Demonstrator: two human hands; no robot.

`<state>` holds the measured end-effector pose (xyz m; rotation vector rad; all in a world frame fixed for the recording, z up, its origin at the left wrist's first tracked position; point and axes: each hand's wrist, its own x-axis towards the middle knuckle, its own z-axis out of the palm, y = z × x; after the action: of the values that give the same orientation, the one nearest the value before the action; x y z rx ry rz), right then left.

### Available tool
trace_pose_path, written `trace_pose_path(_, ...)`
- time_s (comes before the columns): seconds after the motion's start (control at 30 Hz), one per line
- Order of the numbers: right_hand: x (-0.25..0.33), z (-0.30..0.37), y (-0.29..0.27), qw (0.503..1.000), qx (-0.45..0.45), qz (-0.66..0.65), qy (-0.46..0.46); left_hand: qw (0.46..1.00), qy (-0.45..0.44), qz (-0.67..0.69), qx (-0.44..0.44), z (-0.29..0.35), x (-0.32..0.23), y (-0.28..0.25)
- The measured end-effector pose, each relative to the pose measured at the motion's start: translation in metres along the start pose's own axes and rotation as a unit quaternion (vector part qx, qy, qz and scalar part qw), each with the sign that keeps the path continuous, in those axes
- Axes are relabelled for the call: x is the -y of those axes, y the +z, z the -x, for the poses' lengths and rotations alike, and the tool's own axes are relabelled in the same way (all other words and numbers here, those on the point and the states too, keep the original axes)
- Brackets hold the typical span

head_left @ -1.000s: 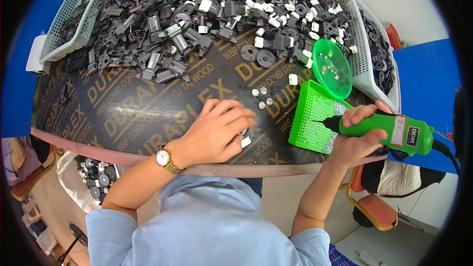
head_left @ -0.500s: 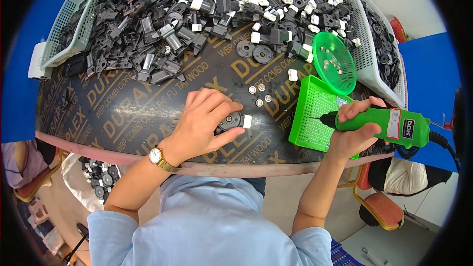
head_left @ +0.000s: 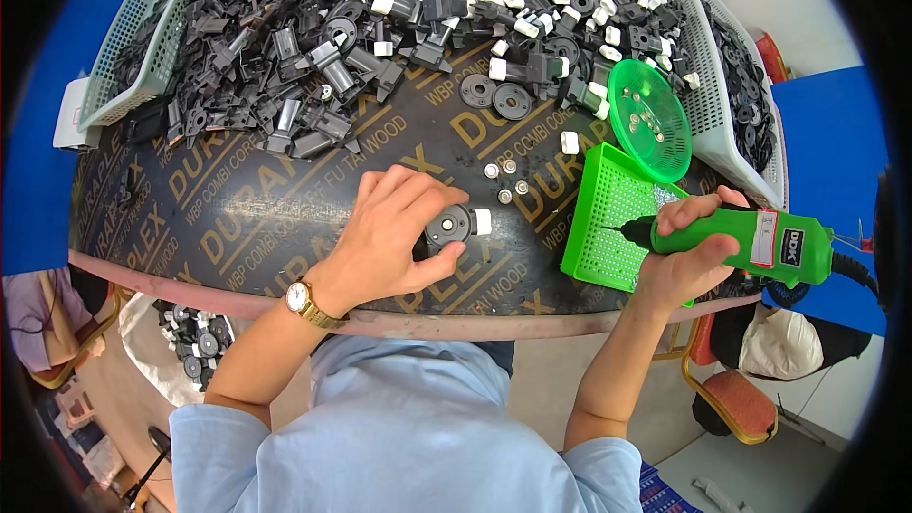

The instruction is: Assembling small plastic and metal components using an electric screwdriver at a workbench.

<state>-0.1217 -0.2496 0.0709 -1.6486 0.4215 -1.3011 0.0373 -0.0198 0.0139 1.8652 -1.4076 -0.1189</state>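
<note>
My left hand (head_left: 385, 233) holds a round black plastic part (head_left: 448, 225) on the table, thumb and forefinger curved around its rim. A small shiny piece shows at the part's centre, and a white block (head_left: 483, 221) sticks out at its right side. In my right hand (head_left: 676, 266) is a green electric screwdriver (head_left: 736, 237), its thin bit pointing left over a green perforated tray (head_left: 576, 247). Small metal pieces lie in the tray. Several small silver round pieces (head_left: 506, 183) rest on the table beyond my left hand.
A heap of black plastic parts (head_left: 285, 57) and white blocks covers the table's far side. Pale baskets (head_left: 142, 47) of black parts stand at left and right. A round green basket (head_left: 651, 166) with small metal pieces leans by the tray. A loose white block (head_left: 569, 142) lies nearby.
My left forefinger and thumb have opened a little around the black part, and its shiny centre shows more clearly. The screwdriver has hardly moved; the whole view has shifted slightly.
</note>
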Motion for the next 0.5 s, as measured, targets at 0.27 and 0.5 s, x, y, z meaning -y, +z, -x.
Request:
trace_pose_path(0.27,-0.002,0.0,0.002,1.0,0.015,0.017,-0.015,1.0,0.01,-0.015,0.013,0.001,0.004,0.002)
trace_pose_path(0.5,0.016,0.0,0.012,0.999,-0.017,0.032,-0.035,1.0,-0.007,0.004,-0.005,0.005,0.004,0.005)
